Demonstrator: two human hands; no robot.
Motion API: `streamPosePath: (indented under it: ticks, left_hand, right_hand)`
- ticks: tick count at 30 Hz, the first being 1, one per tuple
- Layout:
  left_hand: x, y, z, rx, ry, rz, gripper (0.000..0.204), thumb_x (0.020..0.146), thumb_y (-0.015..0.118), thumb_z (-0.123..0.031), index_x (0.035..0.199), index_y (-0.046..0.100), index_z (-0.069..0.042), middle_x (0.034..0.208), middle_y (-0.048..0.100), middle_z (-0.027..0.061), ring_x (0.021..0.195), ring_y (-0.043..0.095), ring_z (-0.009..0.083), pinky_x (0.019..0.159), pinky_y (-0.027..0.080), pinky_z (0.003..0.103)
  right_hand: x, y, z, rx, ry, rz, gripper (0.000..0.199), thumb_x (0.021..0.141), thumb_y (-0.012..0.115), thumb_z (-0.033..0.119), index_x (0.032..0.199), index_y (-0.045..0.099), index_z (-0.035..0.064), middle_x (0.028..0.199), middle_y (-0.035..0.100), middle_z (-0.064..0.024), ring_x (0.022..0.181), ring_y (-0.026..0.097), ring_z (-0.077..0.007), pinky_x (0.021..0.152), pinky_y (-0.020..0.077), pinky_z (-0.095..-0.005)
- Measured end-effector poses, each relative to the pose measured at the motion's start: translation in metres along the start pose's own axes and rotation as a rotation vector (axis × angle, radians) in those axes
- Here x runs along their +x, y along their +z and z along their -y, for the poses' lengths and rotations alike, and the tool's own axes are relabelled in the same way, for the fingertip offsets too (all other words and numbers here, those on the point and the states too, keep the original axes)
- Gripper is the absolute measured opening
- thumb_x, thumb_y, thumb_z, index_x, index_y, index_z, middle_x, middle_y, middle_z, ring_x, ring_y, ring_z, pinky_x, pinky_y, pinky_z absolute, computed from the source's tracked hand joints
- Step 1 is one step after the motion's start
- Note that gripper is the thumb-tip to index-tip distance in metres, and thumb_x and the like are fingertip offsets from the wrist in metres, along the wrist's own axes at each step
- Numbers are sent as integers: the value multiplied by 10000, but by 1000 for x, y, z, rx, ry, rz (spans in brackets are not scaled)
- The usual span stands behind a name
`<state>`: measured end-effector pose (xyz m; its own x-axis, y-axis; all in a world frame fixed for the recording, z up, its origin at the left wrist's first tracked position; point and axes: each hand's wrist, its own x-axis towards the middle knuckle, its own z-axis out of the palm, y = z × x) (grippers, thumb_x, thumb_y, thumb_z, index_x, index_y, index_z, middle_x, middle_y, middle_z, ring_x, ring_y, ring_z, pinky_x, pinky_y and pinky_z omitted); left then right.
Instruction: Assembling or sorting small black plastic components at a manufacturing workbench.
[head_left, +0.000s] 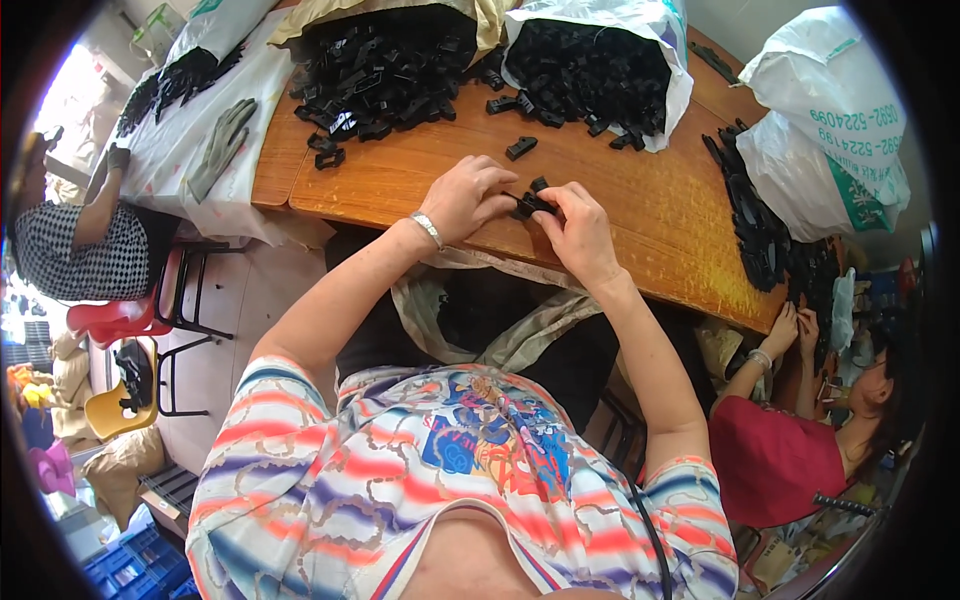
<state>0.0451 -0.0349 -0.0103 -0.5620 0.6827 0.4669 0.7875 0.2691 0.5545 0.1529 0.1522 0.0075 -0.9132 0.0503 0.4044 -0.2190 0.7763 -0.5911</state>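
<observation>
Just above the table's front edge, my two hands meet at a small black plastic part [533, 203]. My right hand [582, 236] pinches it between thumb and fingers. From the other side, the thumb and fingers of my left hand [464, 203] close on its left end. The fingertips hide some of it, so its exact kind cannot be made out. A loose black part [520, 148] lies on the wood a little beyond my hands. Under the table edge, a beige sack [420, 315] lies open across my lap with dark things inside.
At the back of the wooden table [640, 225], a brown sack [484, 20] and a white sack [680, 90] spill black parts. Stuffed white bags [815, 120] and long black pieces [755, 220] line the right. A grey glove [222, 148] lies left. Co-workers sit on both sides.
</observation>
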Motion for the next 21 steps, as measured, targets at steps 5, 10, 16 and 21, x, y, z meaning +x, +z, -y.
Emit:
streamPosePath:
  ticks: [5, 10, 16, 21]
  left_hand:
    - [-7, 5, 4, 56, -27, 54, 294, 735, 784, -181, 995, 696, -77, 979, 606, 70, 959, 540, 288, 841, 486, 378]
    - [-5, 5, 4, 24, -67, 58, 267, 725, 787, -179, 956, 695, -82, 963, 600, 64, 951, 534, 281, 833, 484, 376]
    - [-5, 7, 6, 23, -76, 70, 262, 724, 792, -197, 945, 701, -93, 955, 592, 55, 950, 529, 275, 832, 479, 372]
    - [-5, 6, 7, 8, -83, 75, 261, 724, 793, -206, 936, 696, -88, 951, 587, 54, 945, 521, 273, 835, 473, 369]
  right_hand:
    - [10, 15, 10, -47, -25, 25, 214, 787, 727, 51, 988, 657, 32, 944, 627, -128, 824, 646, -344, 713, 532, -408]
    - [10, 18, 11, -44, -71, 23, 214, 784, 727, 27, 988, 660, 28, 935, 625, -124, 814, 649, -328, 697, 533, -386]
    - [12, 18, 15, -70, -84, 21, 211, 783, 724, 34, 986, 665, 37, 938, 625, -108, 812, 652, -322, 688, 533, -387]
    - [13, 19, 11, -124, -125, 25, 207, 778, 721, 19, 979, 671, 27, 915, 632, -107, 804, 654, -312, 673, 530, -377]
